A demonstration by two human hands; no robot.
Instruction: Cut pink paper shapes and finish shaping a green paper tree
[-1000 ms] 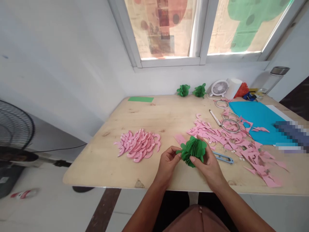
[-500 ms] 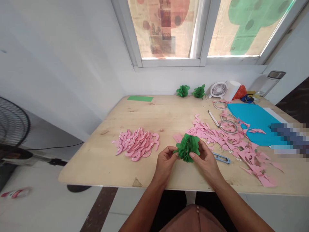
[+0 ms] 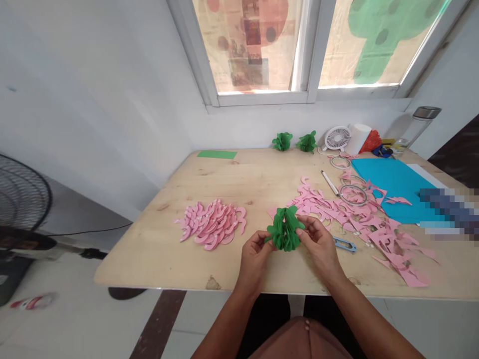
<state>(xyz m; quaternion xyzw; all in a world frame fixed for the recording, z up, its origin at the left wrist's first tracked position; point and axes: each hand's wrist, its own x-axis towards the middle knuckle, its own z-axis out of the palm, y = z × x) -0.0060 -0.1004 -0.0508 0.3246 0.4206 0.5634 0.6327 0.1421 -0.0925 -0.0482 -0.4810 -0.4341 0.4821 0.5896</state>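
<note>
A green folded-paper ornament (image 3: 286, 229), made of many layered leaves with scalloped edges, is held up between my two hands above the table's front edge. My left hand (image 3: 256, 252) pinches its left side by a small protruding tab. On the other side, the thumb and fingers of my right hand (image 3: 318, 239) grip its right edge. The layers are fanned apart, with a gap showing down the middle. Just right of my right hand lies a light blue cutter-like tool (image 3: 345, 244). Pink paper scraps (image 3: 314, 202) spread behind and to the right.
Curved pink cut-outs (image 3: 213, 224) are heaped on the left. Two similar green paper pieces (image 3: 282, 141) stand by the wall, near a small white fan (image 3: 337, 138). Tape rings (image 3: 352, 195), a white pen (image 3: 330, 183) and blue sheets (image 3: 389, 187) lie to the right.
The green paper ornament has turned a little and its layers show a wider gap. My right hand has shifted its hold, with its fingers now further toward the ornament's edge.
</note>
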